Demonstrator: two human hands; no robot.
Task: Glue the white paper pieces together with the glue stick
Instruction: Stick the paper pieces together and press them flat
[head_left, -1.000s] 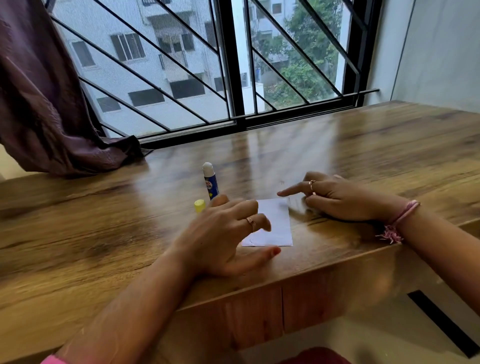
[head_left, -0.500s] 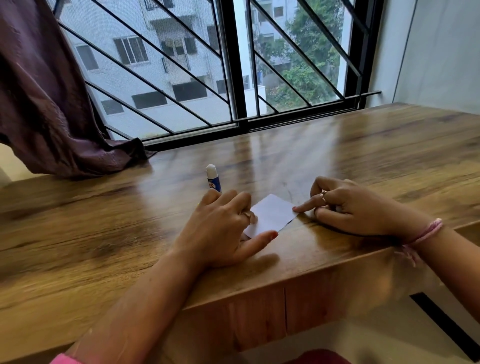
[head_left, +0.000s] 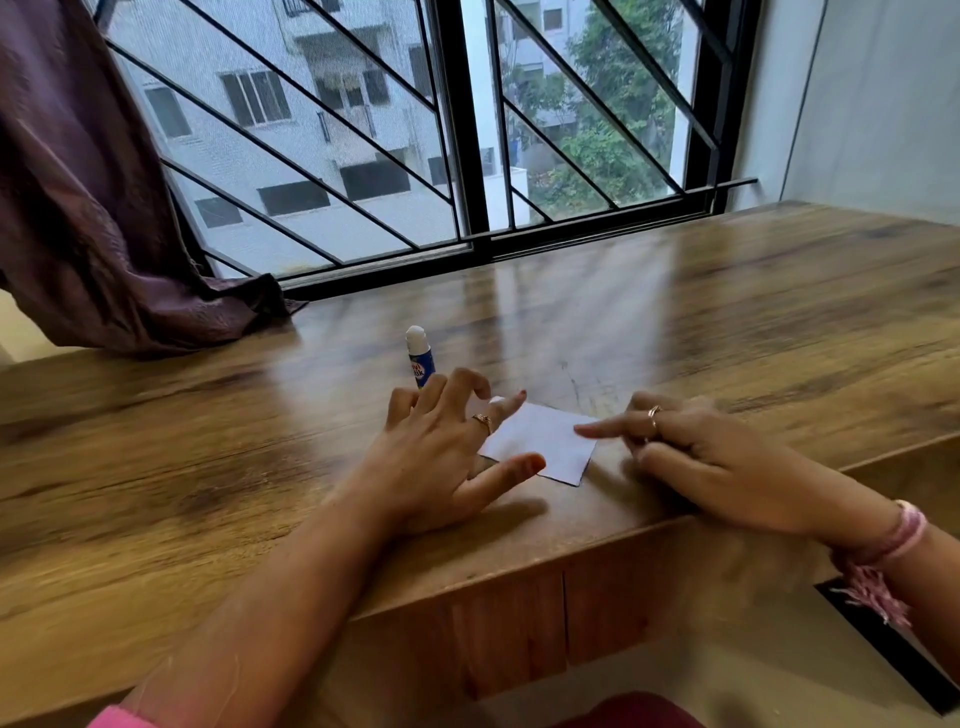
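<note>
From the head view, a white paper piece (head_left: 540, 441) lies flat on the wooden tabletop (head_left: 727, 322), close to its near edge and turned so that one corner points toward the person. The left hand (head_left: 441, 457) lies over the paper's left part, its fingers (head_left: 506, 408) spread and loosely bent, grasping nothing; the thumb stretches rightward across the paper's near left edge, and one fingertip reaches to the paper's far corner, where a small white scrap shows just beside it. Whether that scrap is a second piece of paper cannot be told. The right hand (head_left: 696, 457) rests on the tabletop just right of the paper, its forefinger straight and its tip touching the sheet's right part, while the other fingers are curled under with nothing seen in them. Each hand wears a ring, and a pink thread band (head_left: 904, 535) circles the right wrist. The glue stick (head_left: 420, 361) stands upright on the tabletop just beyond the left hand, its blue body partly hidden by the knuckles and its white top showing; neither hand touches it. At the far left a dark purple curtain (head_left: 93, 208) drapes down onto the tabletop. Behind the tabletop runs a window with black diagonal bars (head_left: 467, 130), through which a pale building and green trees show.
</note>
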